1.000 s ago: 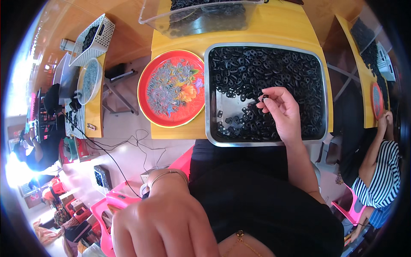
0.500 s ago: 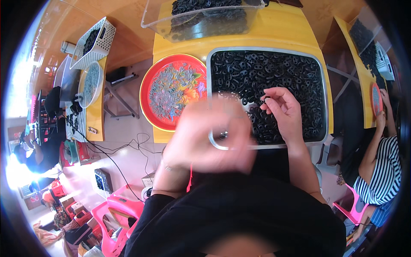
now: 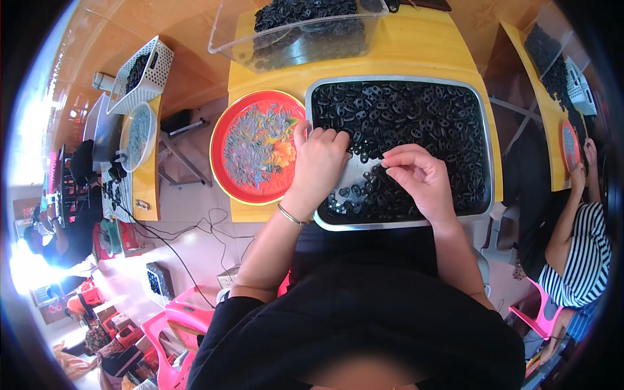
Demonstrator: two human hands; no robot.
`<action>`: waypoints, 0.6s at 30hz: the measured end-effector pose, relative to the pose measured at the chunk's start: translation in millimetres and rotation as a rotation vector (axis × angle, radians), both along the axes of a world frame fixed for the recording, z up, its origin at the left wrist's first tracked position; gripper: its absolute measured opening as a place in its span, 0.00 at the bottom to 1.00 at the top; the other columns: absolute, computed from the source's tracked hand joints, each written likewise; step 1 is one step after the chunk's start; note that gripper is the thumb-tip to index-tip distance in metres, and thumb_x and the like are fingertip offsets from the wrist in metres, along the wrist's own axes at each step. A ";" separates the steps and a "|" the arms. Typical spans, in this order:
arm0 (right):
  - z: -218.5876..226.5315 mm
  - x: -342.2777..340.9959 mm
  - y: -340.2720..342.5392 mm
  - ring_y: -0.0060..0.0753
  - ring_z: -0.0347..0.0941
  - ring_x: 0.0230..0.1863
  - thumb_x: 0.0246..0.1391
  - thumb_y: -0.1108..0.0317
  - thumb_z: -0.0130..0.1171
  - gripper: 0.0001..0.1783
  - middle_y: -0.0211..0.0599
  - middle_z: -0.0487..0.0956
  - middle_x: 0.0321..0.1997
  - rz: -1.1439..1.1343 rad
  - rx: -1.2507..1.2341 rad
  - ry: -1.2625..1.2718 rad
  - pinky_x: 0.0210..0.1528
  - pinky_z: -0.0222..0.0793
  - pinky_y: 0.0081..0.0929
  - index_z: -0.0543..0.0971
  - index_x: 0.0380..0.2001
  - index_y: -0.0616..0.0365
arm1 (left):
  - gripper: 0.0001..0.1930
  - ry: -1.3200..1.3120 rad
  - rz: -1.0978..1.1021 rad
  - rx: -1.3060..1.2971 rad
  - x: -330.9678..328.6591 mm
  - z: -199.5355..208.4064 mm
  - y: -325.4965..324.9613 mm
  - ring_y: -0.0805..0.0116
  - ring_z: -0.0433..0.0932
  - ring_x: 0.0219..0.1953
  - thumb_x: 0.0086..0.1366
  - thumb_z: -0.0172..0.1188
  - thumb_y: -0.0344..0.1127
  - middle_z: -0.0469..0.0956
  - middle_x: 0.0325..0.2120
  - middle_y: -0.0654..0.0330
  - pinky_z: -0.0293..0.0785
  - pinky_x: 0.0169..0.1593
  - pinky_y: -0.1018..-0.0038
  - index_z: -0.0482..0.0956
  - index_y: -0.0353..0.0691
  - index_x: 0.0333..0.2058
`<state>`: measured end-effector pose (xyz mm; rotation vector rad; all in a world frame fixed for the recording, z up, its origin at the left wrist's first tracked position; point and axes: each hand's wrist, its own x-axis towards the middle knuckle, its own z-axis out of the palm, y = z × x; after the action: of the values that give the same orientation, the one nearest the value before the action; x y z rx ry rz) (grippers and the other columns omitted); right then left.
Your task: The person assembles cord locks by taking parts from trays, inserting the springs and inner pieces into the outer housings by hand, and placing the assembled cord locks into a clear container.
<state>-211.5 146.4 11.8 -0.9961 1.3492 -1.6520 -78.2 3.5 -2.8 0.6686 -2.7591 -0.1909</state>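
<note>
A metal tray (image 3: 492, 130) holds a deep layer of small black oval pieces (image 3: 416, 110) with holes in them; a bare patch of its bottom shows between my hands. My left hand (image 3: 320, 161), with a bangle at the wrist, is over the tray's left side, fingers curled and pressed together. What its fingertips hold, if anything, is hidden. My right hand (image 3: 426, 182) hovers over the middle of the pieces with thumb and forefinger pinched. Anything between those tips is too small to name. To the left a red round tray (image 3: 218, 162) with a flower print bears many small grey slivers (image 3: 250, 143).
A clear plastic bin (image 3: 292, 49) of black pieces stands at the back of the yellow table (image 3: 435, 45). On a side table at left are a white perforated basket (image 3: 146, 71) and a bowl (image 3: 138, 136). A person in a striped shirt (image 3: 578, 253) works at right.
My left hand, blurred in front of the tray before, has moved forward to the tray's left part. The right hand stays pinched, slightly lower and further left. The whole view has shifted a little.
</note>
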 end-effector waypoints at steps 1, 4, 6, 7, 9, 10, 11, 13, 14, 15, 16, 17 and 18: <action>-1.4 0.6 0.5 0.23 0.70 0.40 0.45 0.84 0.54 0.09 0.38 0.71 0.40 0.008 0.004 -0.003 0.42 0.68 0.16 0.76 0.32 0.65 | 0.09 0.010 0.024 0.010 1.2 -1.9 0.6 0.65 0.71 0.30 0.42 0.62 0.32 0.70 0.20 0.63 0.55 0.51 0.60 0.72 0.44 0.24; -0.5 1.4 1.1 0.22 0.70 0.40 0.44 0.84 0.54 0.10 0.38 0.71 0.41 0.025 0.007 -0.024 0.42 0.68 0.17 0.76 0.33 0.65 | 0.10 0.036 0.014 0.007 3.7 -3.3 0.7 0.65 0.71 0.30 0.41 0.62 0.33 0.69 0.19 0.62 0.55 0.51 0.59 0.71 0.42 0.22; 1.6 2.8 1.8 0.22 0.70 0.40 0.44 0.84 0.54 0.10 0.38 0.71 0.41 0.034 0.015 -0.034 0.42 0.69 0.17 0.76 0.33 0.65 | 0.10 0.040 0.034 0.004 3.0 -4.8 2.6 0.65 0.71 0.31 0.42 0.62 0.33 0.70 0.20 0.63 0.54 0.51 0.59 0.72 0.43 0.25; 3.0 3.6 2.5 0.24 0.70 0.40 0.43 0.85 0.54 0.11 0.38 0.71 0.41 0.034 0.037 -0.034 0.43 0.68 0.18 0.76 0.33 0.65 | 0.11 0.044 0.050 0.004 2.7 -5.3 3.3 0.65 0.71 0.32 0.43 0.62 0.33 0.70 0.21 0.63 0.53 0.51 0.59 0.74 0.44 0.28; 2.4 4.0 3.2 0.25 0.70 0.39 0.43 0.85 0.54 0.11 0.39 0.71 0.41 0.033 0.059 -0.034 0.43 0.68 0.18 0.76 0.33 0.66 | 0.11 0.070 0.038 0.027 4.0 -5.3 3.4 0.66 0.71 0.32 0.43 0.63 0.34 0.70 0.21 0.63 0.53 0.52 0.59 0.74 0.44 0.27; -0.6 3.4 3.3 0.22 0.71 0.37 0.45 0.83 0.54 0.10 0.37 0.73 0.38 0.019 0.044 -0.013 0.40 0.68 0.16 0.76 0.33 0.65 | 0.11 0.096 0.023 0.052 4.2 -5.0 3.2 0.66 0.71 0.32 0.42 0.63 0.35 0.70 0.20 0.63 0.52 0.53 0.58 0.74 0.44 0.27; -2.2 2.7 3.9 0.20 0.71 0.36 0.47 0.81 0.54 0.09 0.35 0.74 0.35 0.006 0.030 0.008 0.36 0.68 0.14 0.76 0.34 0.64 | 0.11 0.096 0.020 0.051 5.0 -4.2 3.1 0.66 0.71 0.32 0.42 0.63 0.35 0.70 0.20 0.63 0.52 0.53 0.58 0.74 0.44 0.27; 0.0 0.3 7.7 0.19 0.72 0.33 0.49 0.79 0.53 0.08 0.33 0.75 0.32 0.004 0.080 -0.026 0.34 0.67 0.13 0.76 0.34 0.64 | 0.11 0.077 -0.022 0.128 8.0 -2.2 3.0 0.66 0.71 0.32 0.43 0.63 0.35 0.70 0.20 0.64 0.52 0.54 0.57 0.75 0.45 0.27; 1.4 -0.4 8.9 0.18 0.72 0.31 0.50 0.76 0.52 0.08 0.31 0.76 0.30 0.005 0.131 -0.060 0.32 0.66 0.12 0.76 0.35 0.63 | 0.11 0.076 -0.023 0.128 9.4 -2.5 3.3 0.66 0.71 0.32 0.43 0.63 0.35 0.70 0.20 0.64 0.52 0.54 0.57 0.75 0.45 0.27; 2.5 -0.6 9.2 0.18 0.72 0.31 0.50 0.76 0.52 0.08 0.31 0.76 0.30 0.004 0.131 -0.060 0.32 0.66 0.12 0.76 0.35 0.63 | 0.10 0.080 -0.037 0.134 10.7 -3.5 3.6 0.66 0.71 0.32 0.43 0.63 0.35 0.70 0.20 0.64 0.51 0.54 0.57 0.75 0.45 0.27; 3.5 -0.5 10.0 0.17 0.72 0.29 0.51 0.75 0.52 0.08 0.31 0.76 0.29 -0.001 0.142 -0.048 0.31 0.65 0.12 0.76 0.35 0.63 | 0.10 0.084 -0.050 0.142 11.8 -4.5 4.4 0.66 0.71 0.32 0.43 0.63 0.35 0.69 0.20 0.64 0.51 0.54 0.56 0.75 0.45 0.26; 4.0 -0.3 10.6 0.17 0.72 0.28 0.52 0.74 0.51 0.08 0.30 0.76 0.28 -0.007 0.153 -0.035 0.31 0.65 0.12 0.75 0.35 0.62 | 0.10 0.083 -0.051 0.142 11.8 -5.1 5.0 0.66 0.71 0.32 0.43 0.63 0.35 0.69 0.20 0.64 0.51 0.54 0.56 0.75 0.45 0.26; 3.7 0.1 11.0 0.17 0.72 0.28 0.52 0.74 0.51 0.08 0.30 0.76 0.28 -0.007 0.153 -0.035 0.31 0.65 0.12 0.75 0.35 0.62 | 0.09 0.071 -0.045 0.119 11.5 -5.7 5.4 0.66 0.70 0.32 0.43 0.63 0.34 0.69 0.20 0.64 0.51 0.54 0.56 0.75 0.45 0.26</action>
<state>-211.4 157.4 15.5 -0.8696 1.4340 -1.5387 -66.6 8.9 -8.5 0.6172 -2.7125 -0.3833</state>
